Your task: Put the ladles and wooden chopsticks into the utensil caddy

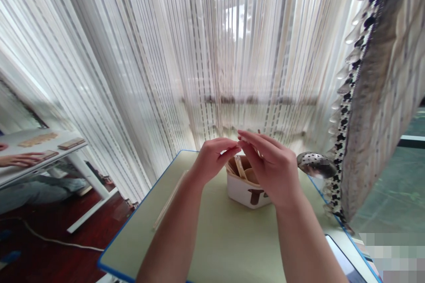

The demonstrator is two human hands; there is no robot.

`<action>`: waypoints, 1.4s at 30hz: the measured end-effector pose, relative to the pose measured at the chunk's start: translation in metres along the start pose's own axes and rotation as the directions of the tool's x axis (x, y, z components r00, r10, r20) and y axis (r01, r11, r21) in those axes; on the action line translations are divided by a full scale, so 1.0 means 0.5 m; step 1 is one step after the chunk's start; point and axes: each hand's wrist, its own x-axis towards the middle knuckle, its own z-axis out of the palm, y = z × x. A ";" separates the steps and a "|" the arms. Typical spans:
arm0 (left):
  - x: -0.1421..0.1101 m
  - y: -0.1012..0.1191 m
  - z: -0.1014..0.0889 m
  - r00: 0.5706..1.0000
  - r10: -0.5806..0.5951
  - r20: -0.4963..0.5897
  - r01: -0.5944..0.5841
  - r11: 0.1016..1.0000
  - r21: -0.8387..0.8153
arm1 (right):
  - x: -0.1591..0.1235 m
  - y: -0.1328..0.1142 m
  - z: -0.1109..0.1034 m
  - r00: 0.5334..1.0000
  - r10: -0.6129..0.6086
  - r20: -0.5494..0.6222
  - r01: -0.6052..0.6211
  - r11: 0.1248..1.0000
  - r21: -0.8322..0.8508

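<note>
My left hand (217,157) and my right hand (274,163) meet fingertip to fingertip above a white and brown container (245,194). Both are closed in a pinch, and whatever lies between the fingers is hidden or too small to name. Light wooden utensils (239,167) stand in the container, partly covered by my right hand. To the right, the perforated metal bowl of a skimmer (317,165) juts out; its handle is hidden behind my right hand. Thin wooden sticks (171,201), like chopsticks, lie on the table left of my left forearm.
The pale green table (219,247) has a blue edge. A tablet or phone (345,258) lies at its right corner. Striped curtains (166,53) hang behind, and a patterned cloth (375,97) hangs at the right. At far left, another person's hand (21,159) rests at a white table (71,135).
</note>
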 end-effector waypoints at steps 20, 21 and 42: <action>-0.011 -0.077 0.012 0.970 -0.207 0.130 0.218 0.973 -0.072 | -0.010 0.058 0.063 0.931 0.303 0.205 -0.304 0.952 -0.031; -0.012 -0.080 0.008 0.964 -0.221 0.150 0.232 0.971 -0.057 | -0.010 0.058 0.064 0.925 0.319 0.204 -0.323 0.946 -0.013; -0.020 -0.110 -0.015 0.873 -0.464 0.148 0.475 0.744 -0.470 | -0.040 0.146 0.090 0.480 0.544 0.689 -0.877 0.323 0.356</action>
